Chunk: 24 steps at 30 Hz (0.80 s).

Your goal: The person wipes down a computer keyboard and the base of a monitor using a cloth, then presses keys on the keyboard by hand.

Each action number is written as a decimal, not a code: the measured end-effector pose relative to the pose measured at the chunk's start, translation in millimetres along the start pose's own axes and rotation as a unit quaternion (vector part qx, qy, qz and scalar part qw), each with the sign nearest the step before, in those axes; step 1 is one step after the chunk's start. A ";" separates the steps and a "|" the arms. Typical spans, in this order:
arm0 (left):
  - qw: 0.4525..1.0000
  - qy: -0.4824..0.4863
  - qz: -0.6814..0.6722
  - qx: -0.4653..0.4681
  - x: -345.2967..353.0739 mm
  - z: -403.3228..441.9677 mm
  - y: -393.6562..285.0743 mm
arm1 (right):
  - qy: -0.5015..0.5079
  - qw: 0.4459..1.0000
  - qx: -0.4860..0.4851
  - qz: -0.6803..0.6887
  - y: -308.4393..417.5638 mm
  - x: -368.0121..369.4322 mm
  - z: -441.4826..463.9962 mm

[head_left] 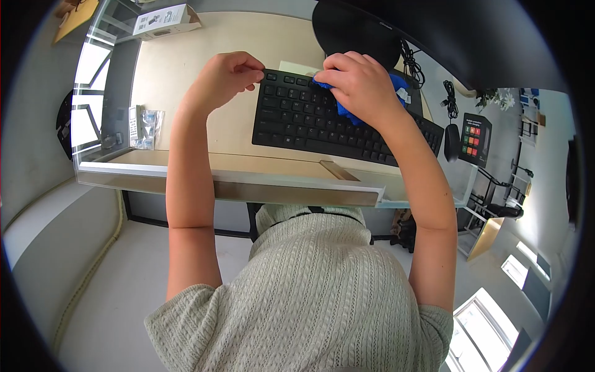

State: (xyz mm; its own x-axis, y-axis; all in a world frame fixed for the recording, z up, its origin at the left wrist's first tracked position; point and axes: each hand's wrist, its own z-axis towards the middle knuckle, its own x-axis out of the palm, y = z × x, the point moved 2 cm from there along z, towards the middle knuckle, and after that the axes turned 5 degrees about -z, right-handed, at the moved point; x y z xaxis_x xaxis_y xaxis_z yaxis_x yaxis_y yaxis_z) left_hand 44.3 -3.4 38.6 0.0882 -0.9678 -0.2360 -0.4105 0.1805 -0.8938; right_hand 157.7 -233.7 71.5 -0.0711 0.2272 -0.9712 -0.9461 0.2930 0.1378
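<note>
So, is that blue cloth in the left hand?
No, the right hand holds the blue cloth, while the left hand pinches the corner of the keyboard.

The right hand [364, 84] partly hides the blue cloth [349, 115].

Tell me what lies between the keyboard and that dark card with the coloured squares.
The head view shows a black mouse lying between the keyboard and the dark card.

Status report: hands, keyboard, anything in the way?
Left hand pinching far-left corner of keyboard. Right hand pressing blue cloth onto it. Monitor base close behind.
</note>
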 end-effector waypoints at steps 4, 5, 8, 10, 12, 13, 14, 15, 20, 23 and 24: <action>1.000 0.000 -0.007 0.012 -0.7 1.8 4.2 | 0.002 1.000 0.016 -0.010 -7.8 -6.1 -18.2; 1.000 -0.003 -0.012 0.012 -0.8 2.4 4.9 | 0.003 1.000 0.016 -0.012 -9.8 -7.6 -22.5; 1.000 -0.001 -0.015 0.013 -0.5 2.9 4.8 | 0.014 0.999 0.030 -0.021 -15.0 -14.1 -34.4; 1.000 -0.001 -0.017 0.003 -0.4 1.8 2.6 | 0.024 0.998 0.044 -0.026 -19.2 -17.8 -42.7; 1.000 -0.002 -0.014 0.003 -0.1 1.8 3.9 | 0.024 0.998 0.048 -0.044 -25.3 -19.9 -51.9; 1.000 -0.007 -0.013 0.002 -0.1 3.1 4.8 | 0.024 0.997 0.054 -0.048 -28.6 -20.9 -56.9; 1.000 -0.007 -0.005 -0.002 -0.2 4.1 5.4 | 0.016 0.997 0.048 -0.052 -31.5 -21.8 -62.0; 1.000 -0.001 -0.005 0.002 -0.5 4.7 5.6 | 0.007 0.998 0.041 -0.056 -33.9 -23.2 -67.0; 1.000 -0.006 0.010 -0.002 -0.2 2.6 2.3 | 0.019 0.994 0.081 -0.070 -45.5 -29.3 -92.1; 1.000 -0.011 0.016 0.004 -0.7 3.7 5.0 | 0.023 0.991 0.101 -0.083 -50.0 -35.7 -104.7; 1.000 -0.010 0.009 0.004 -1.0 3.9 5.2 | 0.031 0.989 0.110 -0.090 -51.4 -37.9 -108.5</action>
State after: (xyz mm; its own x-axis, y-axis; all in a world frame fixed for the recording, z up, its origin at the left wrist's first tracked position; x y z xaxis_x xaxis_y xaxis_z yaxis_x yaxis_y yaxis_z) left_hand 45.6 -0.9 32.8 0.0992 -0.9604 -0.2602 -0.4058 0.1997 -0.8919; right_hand 174.8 -358.1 80.1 0.0664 0.0984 -0.9929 -0.8543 0.5197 -0.0057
